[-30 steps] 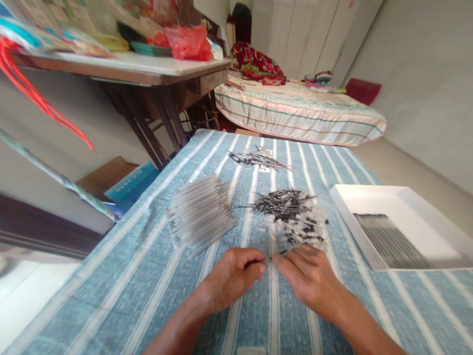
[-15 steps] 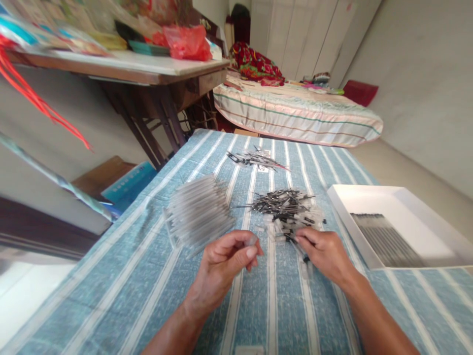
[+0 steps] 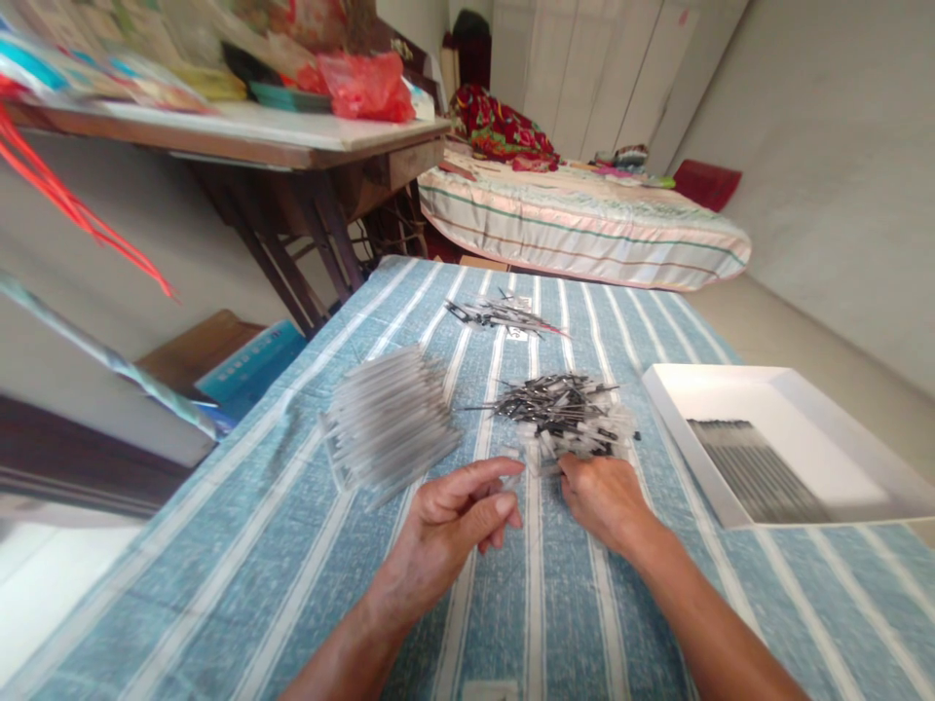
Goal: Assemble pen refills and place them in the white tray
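My left hand (image 3: 457,516) is half curled, thumb and index finger around a small clear piece (image 3: 511,481), perhaps a pen cap, mostly hidden. Close by, my right hand (image 3: 603,497) has its fingers pinched together at the near edge of a mixed pile. A thin, pale, pen-like piece pokes out left of its fingertips, blurred. That pile holds dark pen refills (image 3: 559,399) at the back and clear caps (image 3: 584,436) in front. Left of my hands lies a stack of clear pen barrels (image 3: 394,414), side by side.
A shallow white box (image 3: 840,428) at the right holds a row of grey pens (image 3: 756,472). Farther back lies a smaller heap of dark and clear pen parts (image 3: 504,313). Everything rests on a blue striped tablecloth (image 3: 351,584). A side table (image 3: 292,141) and a bed (image 3: 584,219) stand beyond.
My right hand has moved left along the pile's near edge, toward my left hand. My left index finger has straightened, and the small clear piece shows less.
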Demonstrator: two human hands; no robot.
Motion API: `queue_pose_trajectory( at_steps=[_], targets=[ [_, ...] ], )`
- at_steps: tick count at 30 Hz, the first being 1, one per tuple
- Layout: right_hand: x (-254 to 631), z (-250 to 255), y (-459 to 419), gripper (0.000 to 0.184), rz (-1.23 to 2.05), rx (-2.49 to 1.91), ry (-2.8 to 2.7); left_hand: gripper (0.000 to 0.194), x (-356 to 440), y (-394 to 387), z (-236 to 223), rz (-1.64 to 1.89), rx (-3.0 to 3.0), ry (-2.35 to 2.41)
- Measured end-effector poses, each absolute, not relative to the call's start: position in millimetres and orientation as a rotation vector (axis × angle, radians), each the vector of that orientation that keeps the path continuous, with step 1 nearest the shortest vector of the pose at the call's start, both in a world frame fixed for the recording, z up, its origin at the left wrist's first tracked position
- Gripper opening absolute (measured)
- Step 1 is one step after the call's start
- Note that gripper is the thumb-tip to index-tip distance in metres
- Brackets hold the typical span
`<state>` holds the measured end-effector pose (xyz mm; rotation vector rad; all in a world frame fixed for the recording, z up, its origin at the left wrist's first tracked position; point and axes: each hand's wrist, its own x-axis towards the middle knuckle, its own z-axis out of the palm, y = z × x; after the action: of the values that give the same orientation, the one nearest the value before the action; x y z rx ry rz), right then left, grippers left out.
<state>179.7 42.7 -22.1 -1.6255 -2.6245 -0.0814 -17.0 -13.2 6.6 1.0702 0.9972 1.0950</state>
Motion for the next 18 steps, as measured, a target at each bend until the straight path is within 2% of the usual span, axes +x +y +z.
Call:
queue_pose_trajectory(
  at_steps=[2, 7, 9, 13, 18],
  targets=[
    [182, -21, 41, 0.011, 0.163, -1.543, -2.434, 0.024, -17, -13, 6, 1.073, 1.079, 1.009],
    [180, -14, 31, 0.008, 1.170, -1.149, -1.610, 0.025, -14, -13, 5, 1.005, 1.125, 1.046],
    [175, -10, 25, 0.011, 1.425, -0.977, -1.335, 0.026, -12, -13, 4, 0.976, 1.144, 1.058],
    [164, -6, 16, 0.015, 1.666, -0.783, -1.072, 0.028, -9, -12, 2, 0.950, 1.152, 1.040],
    [154, -11, 12, 0.016, 1.716, -0.735, -1.014, 0.028, -6, -14, 0, 0.943, 1.123, 1.037]
  ],
)
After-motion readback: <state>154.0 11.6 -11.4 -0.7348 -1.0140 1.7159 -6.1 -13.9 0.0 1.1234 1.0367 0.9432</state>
